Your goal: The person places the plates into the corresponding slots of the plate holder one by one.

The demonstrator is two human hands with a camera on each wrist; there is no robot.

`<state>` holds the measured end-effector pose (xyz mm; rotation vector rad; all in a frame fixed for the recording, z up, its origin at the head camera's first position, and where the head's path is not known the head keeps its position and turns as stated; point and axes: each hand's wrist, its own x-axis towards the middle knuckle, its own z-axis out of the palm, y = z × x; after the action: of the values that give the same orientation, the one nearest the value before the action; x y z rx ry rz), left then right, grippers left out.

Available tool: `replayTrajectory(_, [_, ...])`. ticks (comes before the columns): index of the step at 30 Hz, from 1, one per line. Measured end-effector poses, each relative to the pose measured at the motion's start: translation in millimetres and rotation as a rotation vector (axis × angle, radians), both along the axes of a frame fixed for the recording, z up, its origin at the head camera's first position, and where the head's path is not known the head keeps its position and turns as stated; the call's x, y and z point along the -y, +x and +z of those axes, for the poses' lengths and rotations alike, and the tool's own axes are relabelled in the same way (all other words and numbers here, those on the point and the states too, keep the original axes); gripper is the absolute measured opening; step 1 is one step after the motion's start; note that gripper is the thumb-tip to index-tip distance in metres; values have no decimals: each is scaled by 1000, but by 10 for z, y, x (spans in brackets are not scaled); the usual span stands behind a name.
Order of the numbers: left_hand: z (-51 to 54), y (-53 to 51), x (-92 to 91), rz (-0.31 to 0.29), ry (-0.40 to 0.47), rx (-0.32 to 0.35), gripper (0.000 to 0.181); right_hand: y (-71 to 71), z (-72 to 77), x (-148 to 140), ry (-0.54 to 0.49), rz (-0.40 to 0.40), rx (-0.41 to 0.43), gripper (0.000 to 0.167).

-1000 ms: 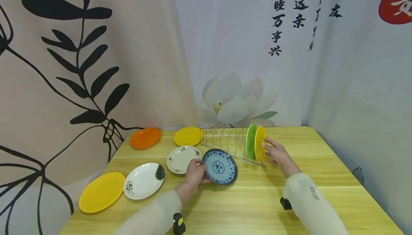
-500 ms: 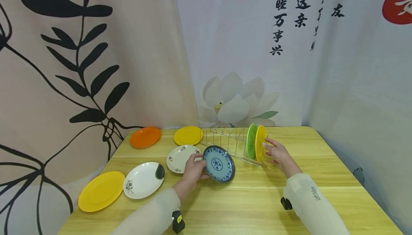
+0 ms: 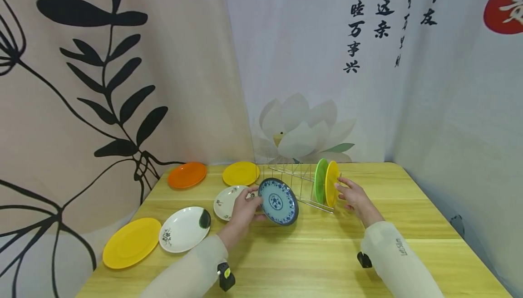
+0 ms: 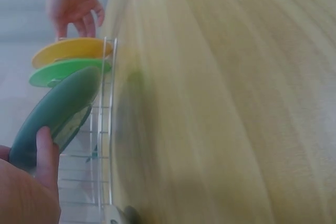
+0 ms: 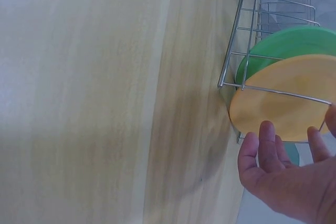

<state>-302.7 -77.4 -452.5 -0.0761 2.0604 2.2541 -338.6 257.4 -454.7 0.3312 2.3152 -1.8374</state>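
Grips a round, glazed blue plate (image 3: 278, 201) by its 9 o'clock rim with the left hand (image 3: 244, 210), tilting it in mid-air on the 6 o'clock side of a thin-wire rack (image 3: 292, 174). Curves the fingers of the right hand (image 3: 354, 195) loosely apart around no plate, at the rack's 3 o'clock end, beside a smooth yellow plate (image 3: 331, 184) and green plate (image 3: 319, 182) standing on edge; cannot tell whether touching wire. Includes a white plate (image 3: 185, 229) and an orange plate (image 3: 187, 175) lying flat toward 10 o'clock on the wood-grain table (image 3: 310, 257). Backed at 12 o'clock by a softly creased curtain (image 3: 196, 62) printed with black leaves (image 3: 73, 11) and a pale lotus (image 3: 303, 138).
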Motion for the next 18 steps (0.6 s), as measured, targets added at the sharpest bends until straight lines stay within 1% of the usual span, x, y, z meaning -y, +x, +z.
replayTrajectory(10, [185, -88, 28, 9, 35, -14, 49, -14, -30, 3, -7, -7, -1, 60])
replayTrajectory(18, [364, -178, 31, 43, 49, -12, 43, -11, -8, 11, -8, -13, -6, 59])
